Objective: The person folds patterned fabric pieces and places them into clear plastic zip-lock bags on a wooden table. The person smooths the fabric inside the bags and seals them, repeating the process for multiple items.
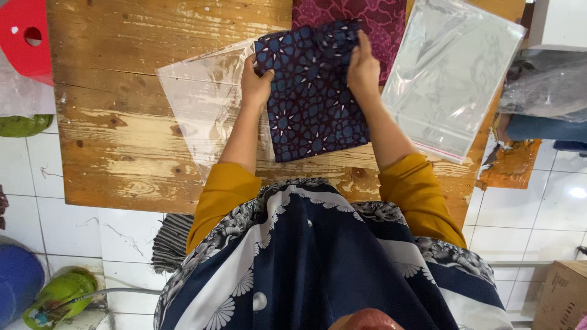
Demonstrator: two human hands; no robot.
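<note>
A folded dark blue cloth (312, 104) with a maroon and white geometric print lies on the worn wooden table (122, 122). My left hand (255, 82) grips its left edge, thumb on top. My right hand (363, 68) pinches the cloth near its upper right corner. Under and to the left of the cloth lies a clear plastic bag (202, 104), flat on the wood. A maroon patterned cloth (373, 21) sits just beyond the blue one.
A stack of clear plastic bags (452, 73) lies at the table's right end. A red plastic object (24, 36) is at the far left. A cardboard box (562, 293) and a green object (61, 293) sit on the white tiled floor.
</note>
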